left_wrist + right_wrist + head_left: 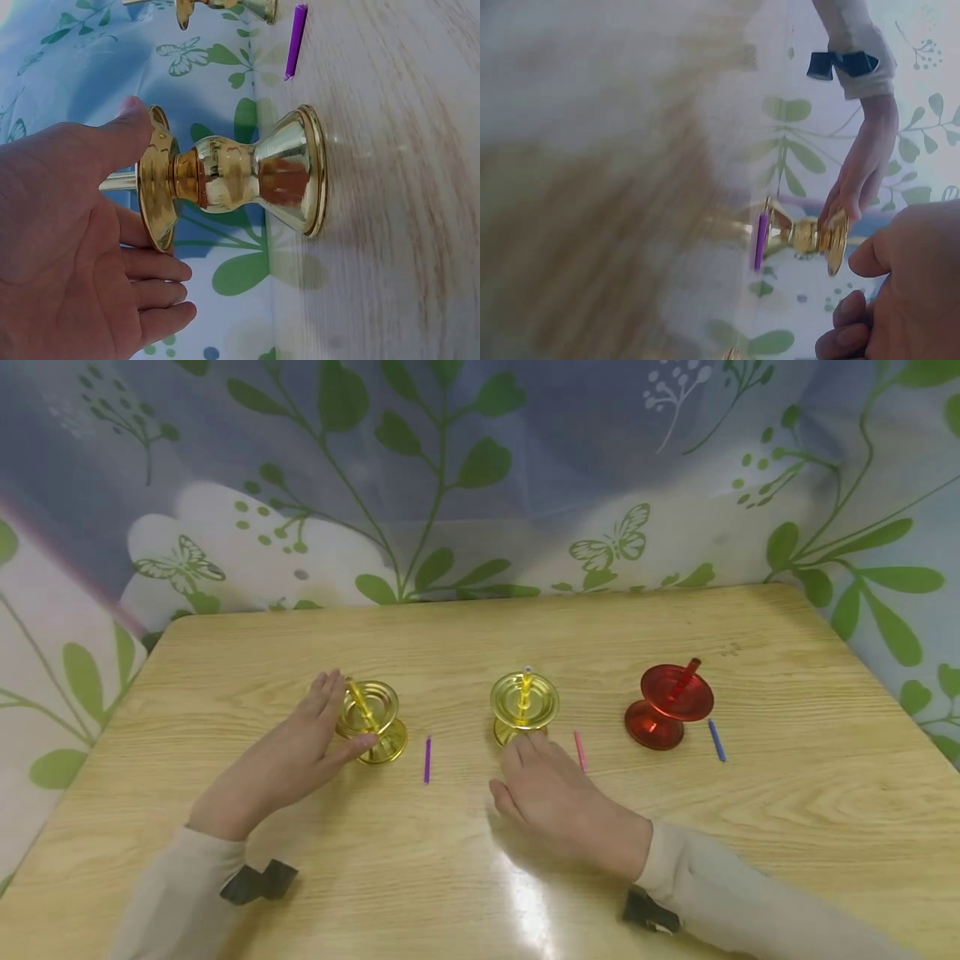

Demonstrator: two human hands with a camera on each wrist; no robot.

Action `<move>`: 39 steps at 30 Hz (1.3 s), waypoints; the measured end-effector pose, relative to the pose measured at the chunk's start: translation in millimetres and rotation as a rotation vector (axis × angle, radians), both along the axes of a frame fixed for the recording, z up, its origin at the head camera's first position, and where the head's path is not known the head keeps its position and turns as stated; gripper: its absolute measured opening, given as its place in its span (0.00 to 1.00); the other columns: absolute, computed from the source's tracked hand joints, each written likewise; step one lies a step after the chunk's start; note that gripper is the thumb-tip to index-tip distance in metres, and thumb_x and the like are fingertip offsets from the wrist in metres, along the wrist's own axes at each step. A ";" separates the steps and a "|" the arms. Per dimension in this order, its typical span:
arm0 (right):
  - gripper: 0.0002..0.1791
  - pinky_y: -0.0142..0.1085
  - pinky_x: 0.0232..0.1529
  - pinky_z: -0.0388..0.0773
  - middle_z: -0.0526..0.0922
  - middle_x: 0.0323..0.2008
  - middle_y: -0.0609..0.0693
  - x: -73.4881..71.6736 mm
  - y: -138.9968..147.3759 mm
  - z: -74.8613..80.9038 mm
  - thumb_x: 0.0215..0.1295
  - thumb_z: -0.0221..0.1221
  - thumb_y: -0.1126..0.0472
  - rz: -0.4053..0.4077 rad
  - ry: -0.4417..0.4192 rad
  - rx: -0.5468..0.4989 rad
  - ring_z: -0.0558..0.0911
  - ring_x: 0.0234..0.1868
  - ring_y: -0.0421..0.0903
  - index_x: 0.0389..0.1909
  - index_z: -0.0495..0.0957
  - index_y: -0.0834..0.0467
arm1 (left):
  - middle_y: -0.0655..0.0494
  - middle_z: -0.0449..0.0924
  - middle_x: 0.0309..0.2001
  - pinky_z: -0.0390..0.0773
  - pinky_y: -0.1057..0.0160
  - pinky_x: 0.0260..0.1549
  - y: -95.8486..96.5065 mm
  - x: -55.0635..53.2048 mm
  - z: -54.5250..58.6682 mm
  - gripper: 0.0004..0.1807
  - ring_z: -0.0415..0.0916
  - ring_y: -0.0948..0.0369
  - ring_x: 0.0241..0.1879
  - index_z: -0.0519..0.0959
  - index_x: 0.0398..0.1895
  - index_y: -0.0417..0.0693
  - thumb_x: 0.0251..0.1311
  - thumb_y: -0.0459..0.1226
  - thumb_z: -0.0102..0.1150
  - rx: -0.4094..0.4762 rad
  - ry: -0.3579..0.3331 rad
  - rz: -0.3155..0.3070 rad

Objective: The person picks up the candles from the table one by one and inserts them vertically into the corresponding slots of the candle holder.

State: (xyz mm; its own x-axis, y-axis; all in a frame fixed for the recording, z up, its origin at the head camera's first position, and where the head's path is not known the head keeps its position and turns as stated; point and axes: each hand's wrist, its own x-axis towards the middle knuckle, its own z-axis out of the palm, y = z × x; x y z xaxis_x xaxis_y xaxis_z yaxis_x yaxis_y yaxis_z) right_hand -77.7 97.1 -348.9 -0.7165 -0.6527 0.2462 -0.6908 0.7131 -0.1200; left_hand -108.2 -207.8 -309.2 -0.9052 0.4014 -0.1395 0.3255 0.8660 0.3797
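My left hand is at the left gold candle holder, its thumb by the near side of the dish and its fingers stretched out past the other side. In the left wrist view the thumb overlaps the dish rim and the fingers are extended behind it; the holder's foot stands on the table. My right hand, fingers loosely curled, is just in front of the middle gold candle holder and hides part of its foot. Nothing shows in its grasp. A purple candle lies between these two holders.
A red candle holder stands on the right of the wooden table. Beside it lies a blue candle, and a pink candle lies right of the middle holder. A leaf-patterned cloth hangs behind the table.
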 end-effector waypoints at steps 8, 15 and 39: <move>0.14 0.38 0.34 0.68 0.65 0.25 0.51 4.0 -18.2 -0.5 0.69 0.53 0.58 0.014 -0.014 0.023 0.67 0.30 0.48 0.27 0.64 0.62 | 0.35 0.30 0.75 0.45 0.40 0.68 -4.0 0.4 2.4 0.50 0.28 0.43 0.74 0.37 0.74 0.29 0.70 0.60 0.40 0.007 -0.008 -0.013; 0.15 0.38 0.34 0.67 0.60 0.20 0.48 -4.2 -40.1 -0.7 0.69 0.52 0.58 -0.005 0.015 0.062 0.64 0.26 0.46 0.23 0.64 0.61 | 0.35 0.31 0.75 0.45 0.39 0.68 -6.2 -0.6 0.9 0.49 0.29 0.43 0.74 0.38 0.74 0.30 0.70 0.59 0.41 0.007 -0.009 -0.029; 0.16 0.37 0.30 0.71 0.69 0.25 0.52 -30.2 -103.0 -2.8 0.75 0.46 0.54 -0.300 -0.333 0.276 0.70 0.31 0.47 0.34 0.72 0.63 | 0.32 0.31 0.74 0.35 0.44 0.71 -5.7 -0.2 0.3 0.47 0.28 0.40 0.74 0.40 0.72 0.25 0.72 0.57 0.41 -0.040 0.045 -0.063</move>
